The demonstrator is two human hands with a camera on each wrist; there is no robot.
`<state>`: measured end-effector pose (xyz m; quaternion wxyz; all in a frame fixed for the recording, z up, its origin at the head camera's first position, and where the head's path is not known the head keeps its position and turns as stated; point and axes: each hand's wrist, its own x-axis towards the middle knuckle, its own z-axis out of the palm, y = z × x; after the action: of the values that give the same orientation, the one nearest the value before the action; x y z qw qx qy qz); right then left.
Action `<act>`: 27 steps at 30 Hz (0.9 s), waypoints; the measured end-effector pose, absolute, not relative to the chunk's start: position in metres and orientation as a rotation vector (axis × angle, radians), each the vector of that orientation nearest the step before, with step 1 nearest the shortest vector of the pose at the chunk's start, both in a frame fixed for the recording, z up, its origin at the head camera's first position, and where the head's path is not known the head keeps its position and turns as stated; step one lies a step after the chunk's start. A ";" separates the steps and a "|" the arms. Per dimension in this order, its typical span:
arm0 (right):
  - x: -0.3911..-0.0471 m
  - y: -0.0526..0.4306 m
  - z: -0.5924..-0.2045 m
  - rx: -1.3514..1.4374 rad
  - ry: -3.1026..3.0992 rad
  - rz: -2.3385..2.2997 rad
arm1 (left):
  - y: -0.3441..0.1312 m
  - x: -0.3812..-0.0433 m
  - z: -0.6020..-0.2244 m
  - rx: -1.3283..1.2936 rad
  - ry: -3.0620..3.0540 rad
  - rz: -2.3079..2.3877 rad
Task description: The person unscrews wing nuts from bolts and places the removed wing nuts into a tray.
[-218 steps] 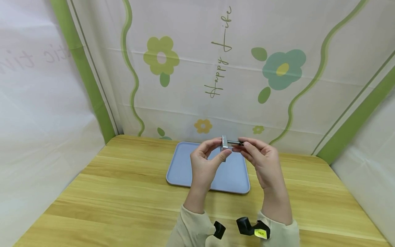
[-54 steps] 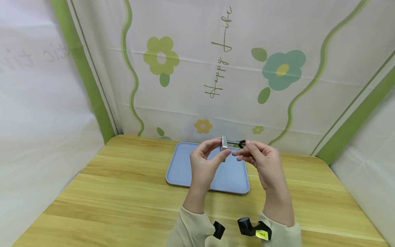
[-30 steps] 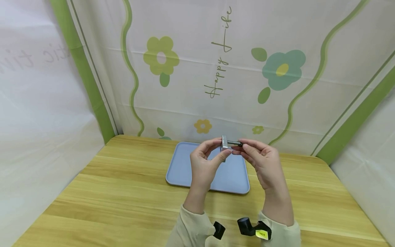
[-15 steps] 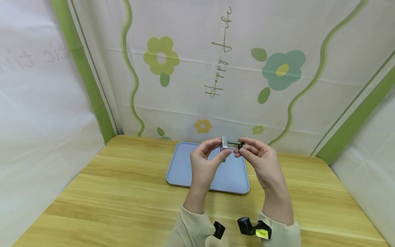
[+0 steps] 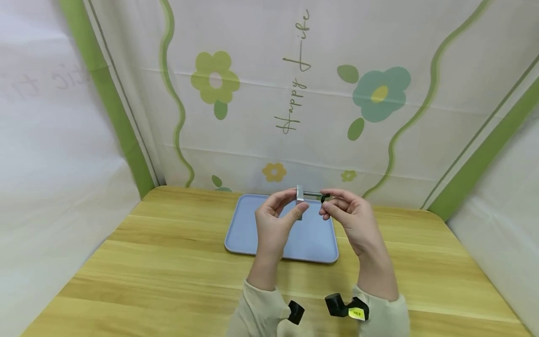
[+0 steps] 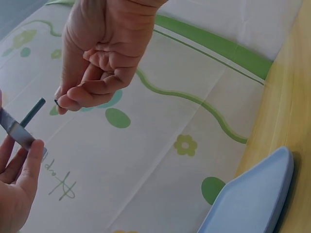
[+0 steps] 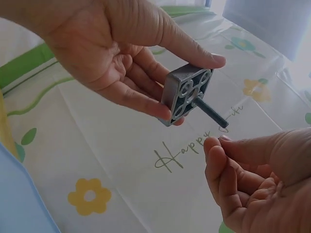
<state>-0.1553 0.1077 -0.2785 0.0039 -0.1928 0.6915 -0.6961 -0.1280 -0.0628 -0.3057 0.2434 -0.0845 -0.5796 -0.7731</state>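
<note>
My left hand (image 5: 271,227) holds a square grey metal block (image 7: 181,94) by its edges, thumb on one side and fingers on the other. Out of the block's ribbed face sticks a threaded rod (image 7: 211,111), its tip bare in the right wrist view. Facing it, my right hand (image 5: 357,222) pinches a small black wing nut (image 5: 323,198) between thumb and fingers. In the left wrist view only a dark sliver of the nut (image 6: 56,102) shows, apart from the rod's end. Fingertips hide most of it in the right wrist view.
A light blue tray (image 5: 242,234) lies on the wooden table (image 5: 168,262) beneath both hands. A printed cloth (image 5: 252,117) hangs behind the table, with more cloth at either side. Black wrist cameras sit on both sleeves.
The wing nut was on the rod's end 1.8 s ago; now it is off, in my right fingers. My left hand keeps its hold on the block. The head view has shifted slightly.
</note>
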 end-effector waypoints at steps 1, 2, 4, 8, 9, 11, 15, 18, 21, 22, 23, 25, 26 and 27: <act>-0.156 0.108 -0.279 -0.605 2.197 -2.153 | -0.064 -0.128 -0.306 -0.224 -1.572 -2.120; -0.157 0.109 -0.279 -0.609 2.233 -2.120 | -0.065 -0.128 -0.306 -0.215 -1.558 -2.133; -0.159 0.110 -0.279 -0.627 2.312 -2.037 | -0.067 -0.128 -0.306 -0.195 -1.527 -2.171; -0.165 0.112 -0.281 -0.684 2.459 -1.820 | -0.070 -0.127 -0.305 -0.134 -1.430 -2.301; -0.167 0.113 -0.281 -0.698 2.476 -1.772 | -0.071 -0.127 -0.304 -0.115 -1.411 -2.331; -0.169 0.114 -0.283 -0.725 2.499 -1.694 | -0.072 -0.126 -0.302 -0.071 -1.376 -2.385; -0.176 0.116 -0.286 -0.769 2.523 -1.581 | -0.071 -0.128 -0.300 0.006 -1.324 -2.480; -0.182 0.118 -0.289 -0.795 2.558 -1.482 | -0.070 -0.129 -0.300 0.037 -1.278 -2.554; -0.189 0.118 -0.294 -0.840 2.595 -1.365 | -0.071 -0.130 -0.299 0.071 -1.242 -2.596; -0.192 0.117 -0.296 -0.858 2.610 -1.324 | -0.072 -0.130 -0.299 0.082 -1.233 -2.602; -0.195 0.115 -0.299 -0.869 2.625 -1.281 | -0.073 -0.131 -0.299 0.095 -1.227 -2.605; -0.201 0.112 -0.305 -0.891 2.670 -1.171 | -0.075 -0.132 -0.298 0.121 -1.209 -2.609; -0.204 0.110 -0.309 -0.895 2.699 -1.105 | -0.076 -0.132 -0.297 0.131 -1.196 -2.612; -0.207 0.108 -0.313 -0.901 2.729 -1.036 | -0.076 -0.132 -0.297 0.141 -1.182 -2.619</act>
<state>-0.2068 0.1081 -0.3133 0.0434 -0.2948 0.8924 -0.3390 -0.1324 -0.0763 -0.2968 0.1318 0.0484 -0.4072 -0.9025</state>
